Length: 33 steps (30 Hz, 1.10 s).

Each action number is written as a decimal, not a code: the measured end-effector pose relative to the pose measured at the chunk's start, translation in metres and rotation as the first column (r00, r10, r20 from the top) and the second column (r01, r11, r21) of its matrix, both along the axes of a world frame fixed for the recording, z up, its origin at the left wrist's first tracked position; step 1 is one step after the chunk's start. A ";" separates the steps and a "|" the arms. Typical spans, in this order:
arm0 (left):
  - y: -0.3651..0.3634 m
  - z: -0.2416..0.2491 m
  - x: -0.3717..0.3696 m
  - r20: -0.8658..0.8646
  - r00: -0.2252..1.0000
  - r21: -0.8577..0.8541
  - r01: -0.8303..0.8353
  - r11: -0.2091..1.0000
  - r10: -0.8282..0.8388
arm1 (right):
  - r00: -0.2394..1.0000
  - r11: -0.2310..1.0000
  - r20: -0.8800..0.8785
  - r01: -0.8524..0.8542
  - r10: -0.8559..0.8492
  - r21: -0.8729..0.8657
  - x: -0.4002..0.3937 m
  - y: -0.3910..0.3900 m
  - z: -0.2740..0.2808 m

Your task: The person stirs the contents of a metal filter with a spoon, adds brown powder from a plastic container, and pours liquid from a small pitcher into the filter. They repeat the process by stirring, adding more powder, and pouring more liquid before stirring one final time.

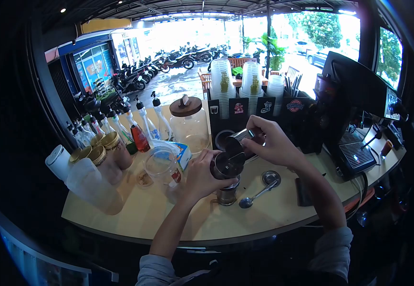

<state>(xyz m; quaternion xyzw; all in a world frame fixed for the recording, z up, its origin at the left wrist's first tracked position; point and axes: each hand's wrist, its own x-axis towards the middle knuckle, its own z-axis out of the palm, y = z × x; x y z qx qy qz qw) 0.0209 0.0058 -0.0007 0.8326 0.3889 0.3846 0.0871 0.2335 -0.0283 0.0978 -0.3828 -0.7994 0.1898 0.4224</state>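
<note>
— How's the left hand [201,176]?
— Curled round the dark cup [226,168], over the steel canister [227,194] near the counter's [207,228] front edge!
— And the right hand [274,143]?
— Pinching a dark scoop [235,147], tilted at the cup's rim! Spoon [259,194] right of the canister, clear jug [161,167] left.
</note>
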 end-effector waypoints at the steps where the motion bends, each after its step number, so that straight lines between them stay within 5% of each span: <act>1: 0.000 0.000 0.000 0.000 1.000 0.000 -0.001 1.000 0.001 | 1.000 1.000 -0.030 0.001 -0.002 -0.027 0.001 0.000 0.000; 4: -0.001 0.000 -0.001 -0.013 1.000 0.031 -0.009 0.999 0.009 | 0.998 0.995 0.039 0.053 -0.057 0.084 0.002 0.003 0.000; 20: -0.003 0.001 -0.002 0.017 1.000 -0.023 -0.006 1.000 0.006 | 0.996 0.995 -0.015 0.085 -0.085 0.041 0.005 0.012 -0.008; 22: -0.005 0.003 -0.002 0.006 1.000 -0.039 -0.016 0.999 0.016 | 0.994 0.993 0.078 0.071 -0.079 0.097 0.006 0.010 -0.005; 33: -0.004 0.003 -0.005 0.000 0.999 -0.015 -0.043 0.999 0.043 | 0.995 0.995 -0.047 0.084 -0.086 -0.048 0.009 -0.002 -0.005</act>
